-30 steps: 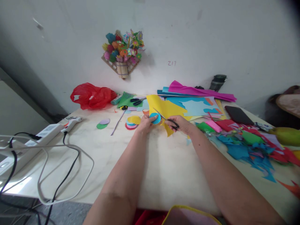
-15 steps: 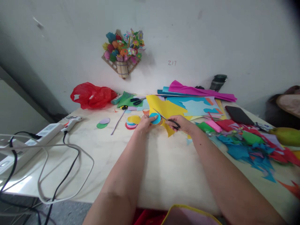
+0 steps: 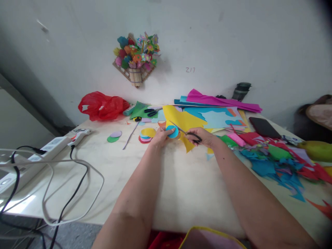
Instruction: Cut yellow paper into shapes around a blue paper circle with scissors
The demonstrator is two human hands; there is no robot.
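Note:
My left hand [image 3: 161, 136] pinches a blue paper circle [image 3: 172, 131] against a yellow sheet [image 3: 181, 118], its thumb on top of the circle. Black-handled scissors [image 3: 194, 137] are in my right hand [image 3: 201, 137], and their blades reach across the yellow sheet just right of the circle. A pointed piece of the yellow sheet hangs below the blades. Left of my left hand lies a small pile of coloured circles [image 3: 146, 134], with a yellow one on top. Farther left, a lilac circle [image 3: 116, 133] overlaps a green circle [image 3: 113, 139].
Coloured scraps [image 3: 275, 162] and a black phone [image 3: 264, 127] lie on the right. Rolled magenta paper [image 3: 223, 100] is along the wall. At the back left are a red plastic bag [image 3: 101, 105] and more scissors [image 3: 152, 111]. A power strip [image 3: 33, 162] with loose cables is at left.
The blue circle and yellow sheet have shifted very slightly right. My right hand and the scissor handles have also moved slightly right, with the handles a little wider apart.

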